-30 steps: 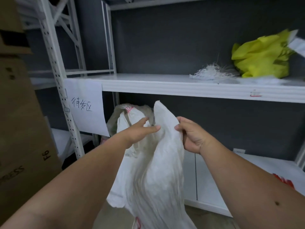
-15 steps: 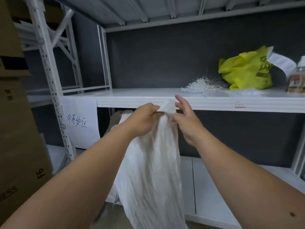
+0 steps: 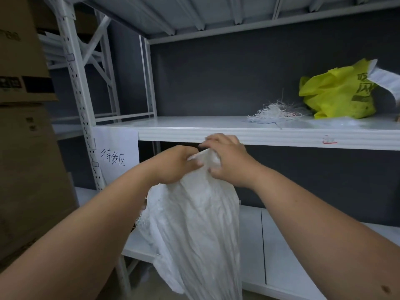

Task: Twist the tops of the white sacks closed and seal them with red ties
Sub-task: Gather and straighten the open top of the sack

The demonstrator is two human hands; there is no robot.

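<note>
White sack (image 3: 201, 230) hangs at centre frame, its gathered top held up just below the front edge of the middle shelf (image 3: 270, 135). Left hand (image 3: 175, 165) clenched round the neck from 9 o'clock; right hand (image 3: 229, 161) at 3 o'clock, fingers curled over the bunched mouth and pinching it. The two hands touch across the neck.

Step in hand, as I read it — gathering and twisting the top. No red tie visible in either hand or on the shelf.

To do it well: anchor the neck low with the left hand, turn only with the right, and work all loose folds into one rope before reaching for a tie. Keep the twist tight under the grip — woven fabric like this probably springs back if let go.

Elsewhere: yellow bag (image 3: 337, 94) at 2 o'clock, a tangle of white fibres (image 3: 275, 111) beside it, cardboard boxes (image 3: 26, 126) at 9 o'clock.
</note>
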